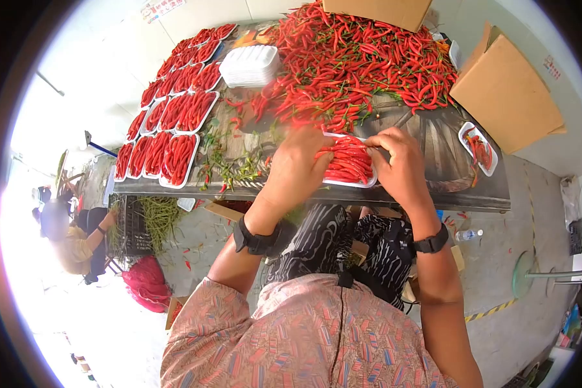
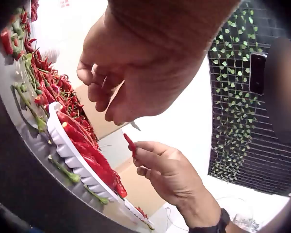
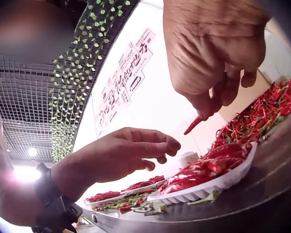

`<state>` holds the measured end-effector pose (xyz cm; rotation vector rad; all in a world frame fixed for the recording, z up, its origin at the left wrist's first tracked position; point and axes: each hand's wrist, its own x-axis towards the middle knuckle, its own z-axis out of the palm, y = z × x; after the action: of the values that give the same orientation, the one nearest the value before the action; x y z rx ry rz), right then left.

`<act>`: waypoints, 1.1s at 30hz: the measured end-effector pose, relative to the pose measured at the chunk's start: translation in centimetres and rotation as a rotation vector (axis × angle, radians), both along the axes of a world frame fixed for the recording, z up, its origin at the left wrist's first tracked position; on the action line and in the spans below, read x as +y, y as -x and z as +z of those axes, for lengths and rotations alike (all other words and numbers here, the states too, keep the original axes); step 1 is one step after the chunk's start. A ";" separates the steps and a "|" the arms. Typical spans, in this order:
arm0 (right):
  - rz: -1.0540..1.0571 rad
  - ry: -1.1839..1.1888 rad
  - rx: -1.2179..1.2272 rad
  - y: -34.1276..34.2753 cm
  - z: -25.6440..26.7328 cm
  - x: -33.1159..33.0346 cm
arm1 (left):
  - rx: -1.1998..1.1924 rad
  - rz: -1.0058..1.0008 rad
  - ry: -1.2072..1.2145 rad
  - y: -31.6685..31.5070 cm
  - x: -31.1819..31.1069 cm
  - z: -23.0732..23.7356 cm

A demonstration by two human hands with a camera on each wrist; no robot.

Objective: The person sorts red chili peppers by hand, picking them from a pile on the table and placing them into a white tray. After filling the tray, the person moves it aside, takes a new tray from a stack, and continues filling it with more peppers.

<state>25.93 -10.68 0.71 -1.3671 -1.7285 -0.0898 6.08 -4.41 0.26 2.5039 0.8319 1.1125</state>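
Widest first: the bench (image 1: pixel 443 139) runs right across my head view, and the heap of loose red peppers (image 1: pixel 362 58) sprawls along its far edge, so I'd call plenty left to pack. Down the left edge sit rows of filled trays (image 1: pixel 172 185), a good share done by my reckoning, with a stack of white trays (image 1: pixel 249 64) in reserve beside them. By the right edge, a small tray (image 1: pixel 490 167) carries just a few peppers. And here, at the middle of the front edge, is the tray being filled (image 3: pixel 228 180), well loaded, nearly finished if I judge it right. Hands now! The left hand (image 1: pixel 296 165) hangs over it, fingers loose, grasping nothing I can see; the right hand (image 1: pixel 399 161) has thumb and fingers pinching a single red pepper (image 3: pixel 193 125), held just above the tray. Both wrist views give me that pepper clearly, and the gap under it; from the head I can't make it out. Only the head view, though, shows me the whole layout, right down to the green stems (image 1: pixel 239 169) littered between rows and tray.
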 end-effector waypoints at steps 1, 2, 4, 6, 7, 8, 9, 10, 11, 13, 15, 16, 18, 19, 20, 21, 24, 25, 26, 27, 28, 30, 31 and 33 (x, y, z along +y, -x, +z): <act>-0.001 -0.001 0.001 -0.1 -0.2 0.5 | 0.047 0.001 0.013 -0.1 0.2 0.0; -0.010 0.006 -0.034 -0.3 -0.5 1.0 | 0.049 0.001 0.013 -0.2 0.3 -0.1; -0.020 0.013 -0.069 -0.4 -1.0 1.7 | 0.124 0.025 -0.012 -0.5 0.4 -0.3; 0.006 0.010 -0.087 -0.3 -1.5 2.2 | 0.145 0.012 0.008 -0.5 0.4 -0.3; 0.006 0.012 -0.084 -0.3 -1.8 2.4 | 0.164 0.000 0.027 -0.5 0.4 -0.4; 0.018 0.027 -0.092 -0.2 -2.1 2.6 | 0.167 0.000 0.029 -0.5 0.4 -0.5; 0.030 0.041 -0.100 -0.2 -2.3 2.8 | 0.153 -0.015 0.041 -0.5 0.5 -0.6; 0.031 0.043 -0.099 -0.2 -2.4 2.9 | 0.139 -0.029 0.053 -0.6 0.5 -0.7; 0.029 0.044 -0.115 -0.3 -2.6 3.0 | 0.140 -0.028 0.054 -0.6 0.6 -0.7; 0.029 0.046 -0.132 -0.3 -2.7 3.2 | 0.130 -0.032 0.058 -0.6 0.7 -0.7; 0.026 0.038 -0.132 -0.3 -2.8 3.3 | 0.131 -0.025 0.065 -0.8 0.6 -0.6; 0.026 0.038 -0.132 -0.3 -2.7 3.3 | 0.133 -0.021 0.070 -0.9 0.6 -0.5; 0.001 0.146 -0.191 -0.5 -2.5 3.2 | 0.130 -0.040 0.062 -1.0 0.7 -0.7; 0.001 0.146 -0.192 -0.5 -2.5 3.2 | 0.128 -0.058 0.054 -1.1 0.8 -0.7; -0.004 0.162 -0.190 -0.4 -2.5 3.1 | 0.128 -0.057 0.055 -1.1 0.8 -0.8; -0.009 0.178 -0.188 -0.4 -2.5 3.1 | 0.141 -0.055 0.042 -1.1 0.8 -0.8; 0.013 0.124 -0.128 -0.2 -2.6 3.2 | 0.153 -0.055 0.024 -1.2 0.9 -0.8; 0.015 0.124 -0.129 -0.2 -2.6 3.2 | 0.153 -0.057 0.020 -1.1 0.8 -0.8; 0.002 0.145 -0.155 -0.2 -2.6 3.1 | 0.152 -0.054 0.019 -1.1 0.9 -0.8; -0.009 0.166 -0.180 -0.2 -2.5 3.1 | 0.163 -0.055 0.021 -1.1 0.9 -0.9; -0.003 0.161 -0.182 -0.2 -2.4 3.1 | 0.174 -0.054 0.021 -1.0 1.0 -0.8; 0.029 0.166 -0.044 -0.1 -2.3 2.8 | 0.138 -0.056 -0.001 -0.4 1.4 -0.4; 0.035 0.163 -0.046 -0.1 -2.3 2.5 | 0.104 -0.066 -0.018 0.0 1.6 -0.2; -0.047 0.106 0.096 -0.3 -2.4 1.6 | 0.115 -0.013 -0.026 1.6 2.8 0.4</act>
<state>26.26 -9.12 -1.65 -1.4653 -1.6414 0.0412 4.45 -1.58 0.70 2.6114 0.8351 0.9892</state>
